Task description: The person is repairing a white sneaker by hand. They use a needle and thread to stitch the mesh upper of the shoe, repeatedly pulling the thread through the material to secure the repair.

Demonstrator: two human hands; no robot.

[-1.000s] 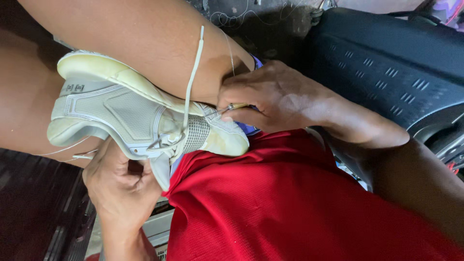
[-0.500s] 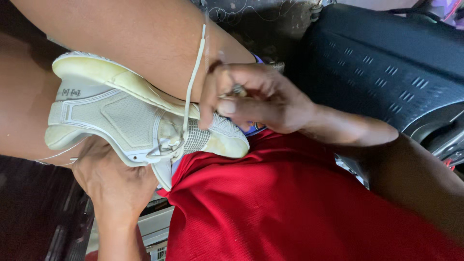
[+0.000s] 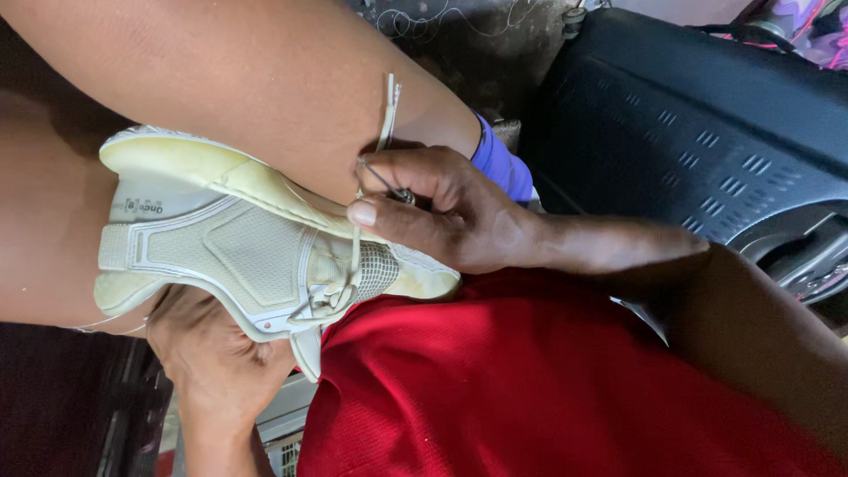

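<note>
Your right hand (image 3: 459,221) is pinching a thin needle (image 3: 382,179) and lace (image 3: 387,110) just above the pale sneaker (image 3: 238,256), lying lengthwise across your lap; your left hand (image 3: 216,362) is gripping it underneath.

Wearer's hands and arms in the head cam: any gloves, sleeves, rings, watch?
Both bare. The right hand has no glove or ring, and its forearm shows no sleeve or watch. The left hand is ungloved too, wrist bare as far as visible.
</note>
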